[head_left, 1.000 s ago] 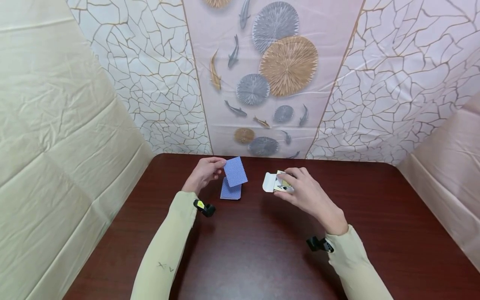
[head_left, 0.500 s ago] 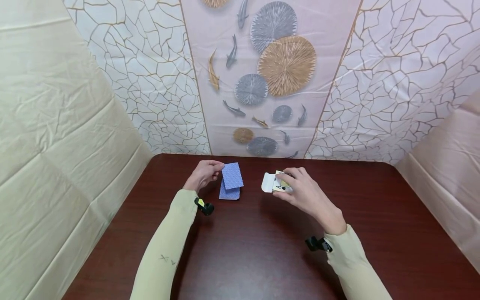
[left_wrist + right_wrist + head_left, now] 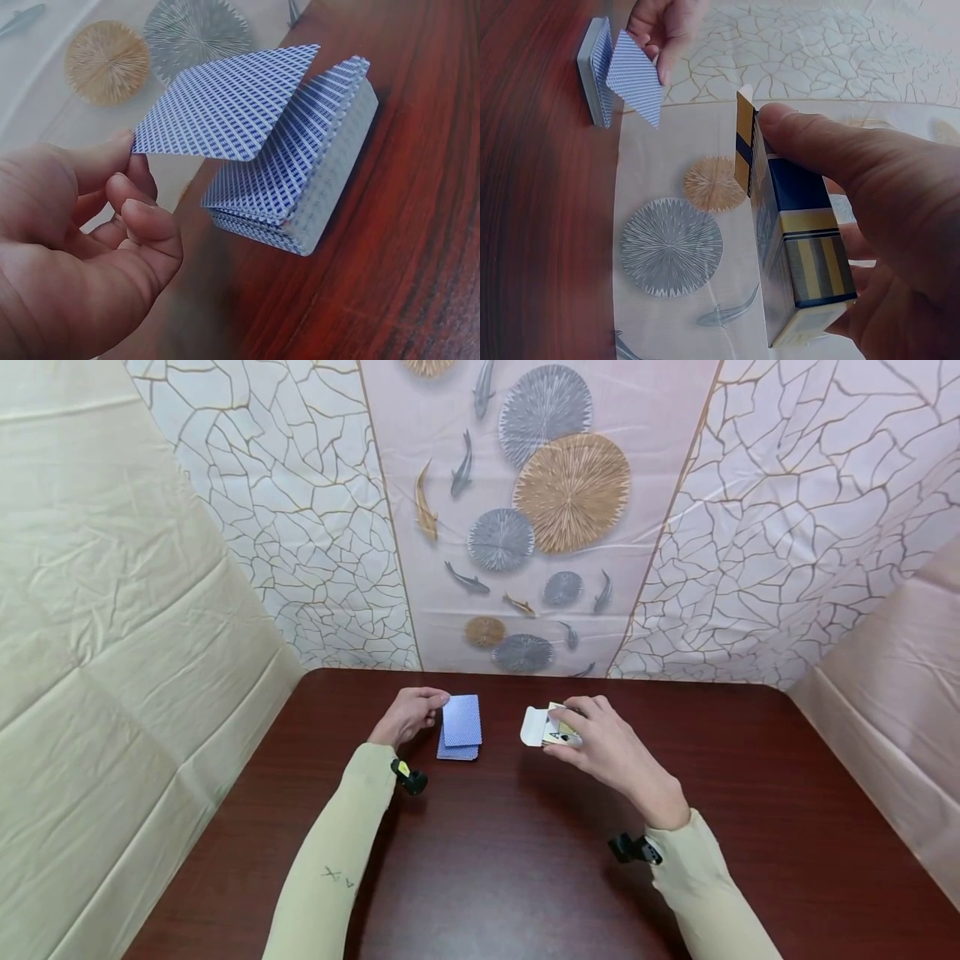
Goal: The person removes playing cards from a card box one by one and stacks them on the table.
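Checking the left hand (image 3: pixel 408 714) first: a single thin playing card with a blue-and-white lattice back (image 3: pixel 462 720) is pinched at one corner between thumb and forefinger, the other fingers loosely curled with nothing else held. The card is held tilted, back side up, over a neat stack of matching blue-backed playing cards (image 3: pixel 289 176), which is set on the glossy dark red-brown table (image 3: pixel 495 860). A wedge of space can be seen between card and stack on the hand's side; whether the far edge is touching can't really be made out.

Over on the other side, a small navy, gold and white cardboard box (image 3: pixel 802 232) is gripped in the right hand (image 3: pixel 600 735), fingers wrapped round it. Its end flap (image 3: pixel 533 726) is swung out toward the stack, and the box looks to be held off the table. A black A-and-spade marking (image 3: pixel 556 736) can be spotted there, but whether it's printed on the box can't be told.

So the step in hand seems to be single-card handling at the stack. For the next move, a light pinch and a levelled card are probably called for, so the stack isn't nudged askew
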A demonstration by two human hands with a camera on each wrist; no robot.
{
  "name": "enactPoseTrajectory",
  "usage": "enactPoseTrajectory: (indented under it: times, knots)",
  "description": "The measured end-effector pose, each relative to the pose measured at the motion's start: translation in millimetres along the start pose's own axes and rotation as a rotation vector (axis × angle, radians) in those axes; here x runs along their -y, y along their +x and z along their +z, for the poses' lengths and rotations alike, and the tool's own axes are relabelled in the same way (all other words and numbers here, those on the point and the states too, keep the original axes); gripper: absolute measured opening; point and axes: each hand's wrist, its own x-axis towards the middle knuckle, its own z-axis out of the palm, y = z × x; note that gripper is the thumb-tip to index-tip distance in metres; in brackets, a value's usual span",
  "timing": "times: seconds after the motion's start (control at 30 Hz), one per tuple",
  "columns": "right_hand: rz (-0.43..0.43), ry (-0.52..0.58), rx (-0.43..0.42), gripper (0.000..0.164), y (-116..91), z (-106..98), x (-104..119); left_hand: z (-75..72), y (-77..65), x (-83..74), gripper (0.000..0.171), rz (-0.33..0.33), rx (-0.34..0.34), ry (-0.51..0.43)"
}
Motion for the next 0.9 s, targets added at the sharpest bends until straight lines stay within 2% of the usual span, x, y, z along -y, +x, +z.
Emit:
enactPoseTrajectory:
  times: [0.33, 0.5, 0.73, 0.9]
  knots:
    - [-0.011, -0.003, 0.002, 0.044, 1.1, 0.6, -0.3, 0.4, 1.4, 1.8, 0.022, -0.008, 0.058, 0.076]
    - [0.004, -0.002, 0.017, 0.045, 1.1, -0.1, -0.5, 1.3, 2.1, 3.5, 0.019, 0.018, 0.047, 0.135]
    - [0.024, 0.008, 0.034, 0.044, -0.2, 0.5, -0.9, 2.2, 1.1, 6.8, 0.017, 0.056, 0.023, 0.266]
    - [0.034, 0.019, 0.042, 0.044, 0.1, -0.6, -0.7, 3.5, -1.1, 9.9, 0.017, 0.091, 0.022, 0.311]
